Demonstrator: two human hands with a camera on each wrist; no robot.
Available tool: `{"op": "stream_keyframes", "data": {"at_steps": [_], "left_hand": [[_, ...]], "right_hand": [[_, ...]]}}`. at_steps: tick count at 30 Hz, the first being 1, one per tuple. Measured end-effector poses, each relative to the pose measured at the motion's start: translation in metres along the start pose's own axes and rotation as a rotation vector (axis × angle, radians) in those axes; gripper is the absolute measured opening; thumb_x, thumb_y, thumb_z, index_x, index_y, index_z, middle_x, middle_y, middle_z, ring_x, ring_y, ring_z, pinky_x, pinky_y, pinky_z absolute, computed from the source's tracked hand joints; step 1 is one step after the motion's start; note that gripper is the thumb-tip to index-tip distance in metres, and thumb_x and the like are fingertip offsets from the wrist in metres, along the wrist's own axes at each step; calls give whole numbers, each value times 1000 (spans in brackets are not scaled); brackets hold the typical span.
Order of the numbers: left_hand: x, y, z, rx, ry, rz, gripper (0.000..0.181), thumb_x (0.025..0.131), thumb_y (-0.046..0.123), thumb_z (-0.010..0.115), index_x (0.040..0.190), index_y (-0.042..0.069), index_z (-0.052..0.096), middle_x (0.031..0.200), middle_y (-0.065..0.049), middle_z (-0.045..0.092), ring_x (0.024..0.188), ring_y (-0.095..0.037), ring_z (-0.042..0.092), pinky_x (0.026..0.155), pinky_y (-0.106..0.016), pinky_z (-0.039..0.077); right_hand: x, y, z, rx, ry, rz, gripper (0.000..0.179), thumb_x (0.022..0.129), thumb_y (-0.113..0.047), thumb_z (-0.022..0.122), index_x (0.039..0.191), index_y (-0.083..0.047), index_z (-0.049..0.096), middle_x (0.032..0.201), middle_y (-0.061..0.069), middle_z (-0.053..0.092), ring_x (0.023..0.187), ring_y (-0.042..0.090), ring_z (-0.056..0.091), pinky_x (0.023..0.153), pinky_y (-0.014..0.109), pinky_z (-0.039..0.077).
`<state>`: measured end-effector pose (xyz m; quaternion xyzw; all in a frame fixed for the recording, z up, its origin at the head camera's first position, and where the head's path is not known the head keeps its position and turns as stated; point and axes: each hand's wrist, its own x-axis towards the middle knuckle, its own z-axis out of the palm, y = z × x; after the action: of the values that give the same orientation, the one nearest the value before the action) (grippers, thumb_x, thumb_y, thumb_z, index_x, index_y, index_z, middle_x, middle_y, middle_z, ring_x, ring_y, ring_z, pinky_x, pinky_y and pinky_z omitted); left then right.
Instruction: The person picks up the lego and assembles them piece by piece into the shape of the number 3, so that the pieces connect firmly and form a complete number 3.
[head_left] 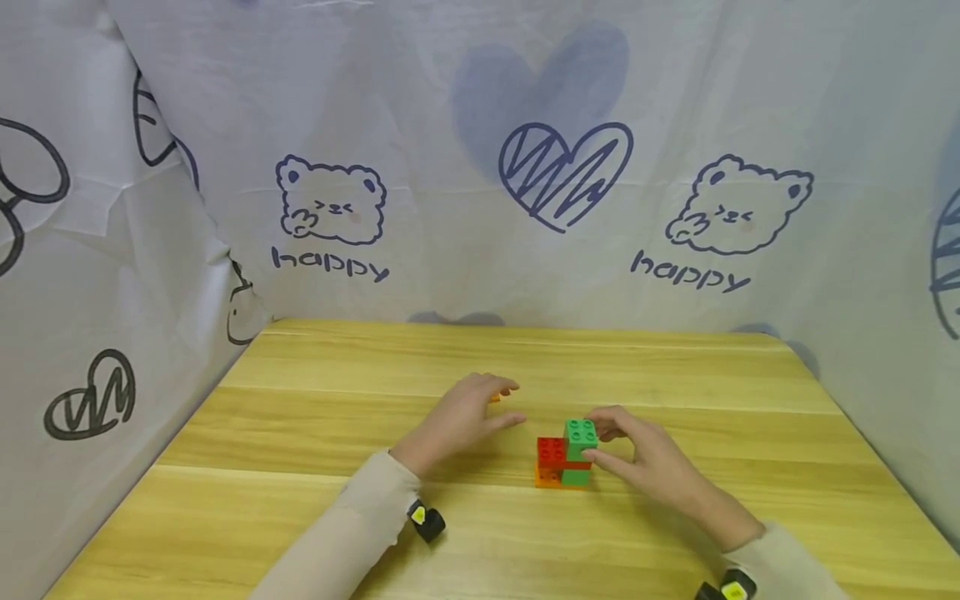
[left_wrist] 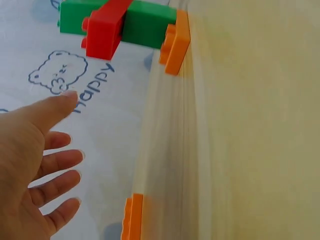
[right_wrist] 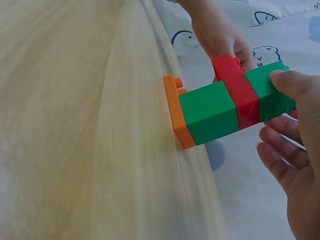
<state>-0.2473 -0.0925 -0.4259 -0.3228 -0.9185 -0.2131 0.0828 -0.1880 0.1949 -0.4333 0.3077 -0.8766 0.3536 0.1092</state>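
Observation:
A small stack of toy building blocks stands on the table: an orange plate (head_left: 548,479) at the bottom, a lower green block (head_left: 576,477) on it, a red block (head_left: 551,451) across that, and an upper green block (head_left: 581,439) on top. My right hand (head_left: 648,458) pinches the upper green block, its thumb (right_wrist: 292,82) on one face and fingers behind. To the left of the stack, my left hand (head_left: 461,421) hovers with fingers apart, holding nothing. Partly hidden behind it lies a second orange piece (left_wrist: 132,217), low and studded.
The wooden table (head_left: 300,433) runs back to a white cloth (head_left: 442,250) printed with hearts and bears, which also hangs along both sides. A black band with a yellow mark sits at each wrist, such as the left wrist band (head_left: 427,522).

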Motion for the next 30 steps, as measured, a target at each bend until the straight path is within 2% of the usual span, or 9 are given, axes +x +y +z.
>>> {"op": "stream_keyframes", "data": {"at_steps": [6, 15, 25, 30], "left_hand": [[5, -12, 2, 43, 18, -54, 51, 92, 43, 67, 130, 9, 61, 124, -9, 62, 115, -30, 55, 100, -45, 42], [12, -27, 3, 70, -9, -177, 55, 92, 44, 67, 134, 9, 59, 129, -13, 57, 120, -35, 51, 100, -53, 39], [12, -40, 10, 116, -71, -260, 62, 90, 47, 68, 138, 10, 56, 132, -13, 54, 121, -34, 47, 95, -54, 40], [11, -43, 11, 124, -75, -299, 58, 92, 46, 66, 137, 11, 58, 131, -13, 55, 120, -35, 48, 94, -54, 41]], "right_hand": [[-1, 0, 0, -10, 2, 3, 41, 89, -23, 74, 124, -11, 58, 105, -7, 67, 92, 13, 64, 80, 39, 55], [-1, 0, -1, -16, -9, 39, 42, 90, -29, 72, 126, -10, 58, 106, -7, 66, 94, 14, 63, 83, 40, 54], [0, -1, -2, -33, -13, 45, 43, 90, -31, 72, 126, -11, 58, 106, -7, 66, 95, 12, 63, 83, 38, 54], [-1, -2, -2, -31, -12, 40, 43, 90, -29, 73, 126, -12, 57, 107, -6, 66, 95, 12, 63, 83, 37, 54]]}}
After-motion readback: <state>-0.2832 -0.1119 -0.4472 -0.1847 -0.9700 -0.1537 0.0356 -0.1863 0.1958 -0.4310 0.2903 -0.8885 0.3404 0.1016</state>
